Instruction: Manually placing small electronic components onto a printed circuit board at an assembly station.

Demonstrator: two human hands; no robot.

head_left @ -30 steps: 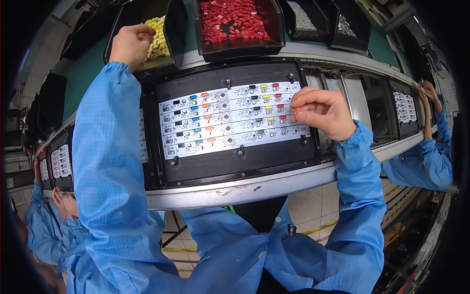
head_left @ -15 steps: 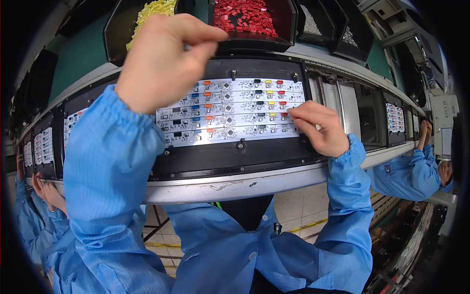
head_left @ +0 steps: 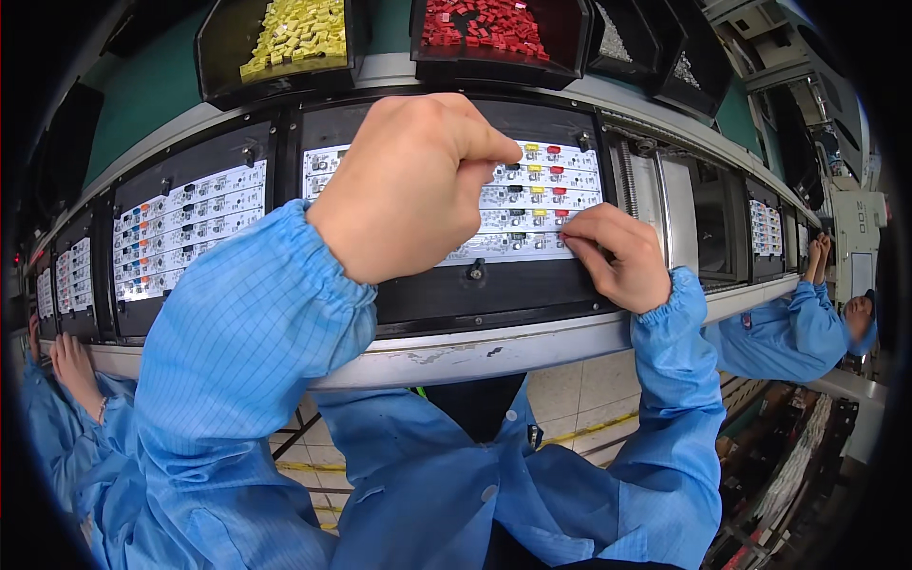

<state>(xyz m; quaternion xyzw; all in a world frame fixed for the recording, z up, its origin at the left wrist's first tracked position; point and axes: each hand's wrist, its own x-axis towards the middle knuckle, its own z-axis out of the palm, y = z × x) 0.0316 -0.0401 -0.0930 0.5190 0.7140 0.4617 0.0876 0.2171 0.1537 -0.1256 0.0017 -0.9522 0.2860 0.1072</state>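
Black fixture (head_left: 541, 285) in the middle holds five white circuit boards (head_left: 496, 199). Left hand (head_left: 408, 185) has come from the yellow-part bin (head_left: 223, 57) to above the fixture, so both hands are now at the boards. Its grip is pressed together; I cannot tell if it holds anything. Right hand (head_left: 622, 256), at the fixture's right side, pinches one red piece (head_left: 562, 236) by the lowest board. Four yellow connectors (head_left: 539, 191) and four red connectors (head_left: 560, 192) show in the fixture.

Left hand (head_left: 410, 180) is knuckles-up, index finger (head_left: 491, 142) poking rightward; right hand (head_left: 625, 255) sits lower, thumb (head_left: 591, 262) and forefinger (head_left: 591, 229) pinched.
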